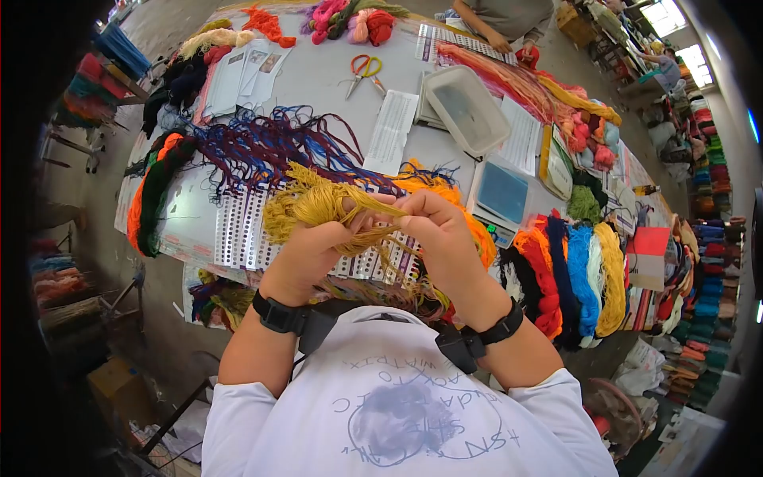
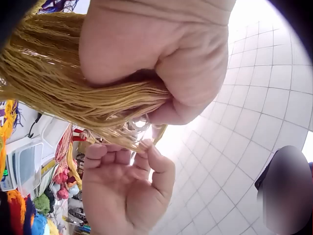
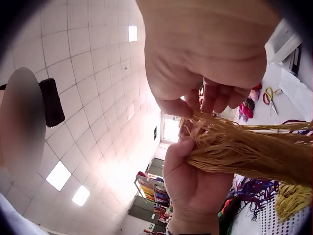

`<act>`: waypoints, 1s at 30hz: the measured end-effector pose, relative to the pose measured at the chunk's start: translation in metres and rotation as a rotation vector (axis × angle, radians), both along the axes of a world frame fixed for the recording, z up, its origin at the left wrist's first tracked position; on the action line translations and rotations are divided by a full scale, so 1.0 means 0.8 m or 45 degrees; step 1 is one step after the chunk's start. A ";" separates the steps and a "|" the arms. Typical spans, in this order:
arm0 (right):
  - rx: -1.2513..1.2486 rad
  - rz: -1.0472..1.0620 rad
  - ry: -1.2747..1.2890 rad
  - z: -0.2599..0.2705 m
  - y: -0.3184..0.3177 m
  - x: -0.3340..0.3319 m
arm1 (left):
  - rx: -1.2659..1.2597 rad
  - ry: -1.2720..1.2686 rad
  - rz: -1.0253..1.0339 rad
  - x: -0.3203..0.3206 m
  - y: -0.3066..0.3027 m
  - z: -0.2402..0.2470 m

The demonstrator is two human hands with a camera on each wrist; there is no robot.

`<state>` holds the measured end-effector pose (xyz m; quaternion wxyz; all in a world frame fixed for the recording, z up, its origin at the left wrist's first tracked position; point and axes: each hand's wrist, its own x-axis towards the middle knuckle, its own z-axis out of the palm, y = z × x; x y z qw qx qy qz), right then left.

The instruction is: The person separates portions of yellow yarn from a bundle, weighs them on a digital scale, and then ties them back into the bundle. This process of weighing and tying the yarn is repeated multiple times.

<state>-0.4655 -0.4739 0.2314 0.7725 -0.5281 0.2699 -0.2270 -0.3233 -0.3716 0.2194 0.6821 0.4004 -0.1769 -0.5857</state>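
Observation:
A hank of mustard-yellow thread is held up over the near side of the table. My left hand grips the bundle, its thumb across the strands and its fingers curled round them. At the looped end, my right hand pinches a few strands between thumb and fingertips. Those strands stretch between the two hands in the left wrist view. Seen from the right wrist, the bulk of the thread trails away from the left hand. Under the hands lie white cards with punched holes.
Purple and blue threads spread beyond the hands, with scissors farther back. A clear plastic tub and a scale stand to the right. Coloured hanks hang over the right edge. Another person's hand is across the table.

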 end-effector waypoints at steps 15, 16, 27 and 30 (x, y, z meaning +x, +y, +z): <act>-0.168 0.542 0.403 0.089 -0.018 0.001 | -0.247 0.242 -0.127 0.025 0.003 -0.011; -0.057 0.548 0.360 0.086 -0.017 0.002 | -0.338 0.315 -0.116 0.023 0.001 -0.020; -0.010 0.340 0.299 0.086 -0.023 0.010 | -0.561 0.645 -0.292 0.022 -0.004 -0.012; -0.062 0.370 0.353 0.085 -0.021 0.013 | -0.641 0.515 -0.399 0.029 -0.006 -0.027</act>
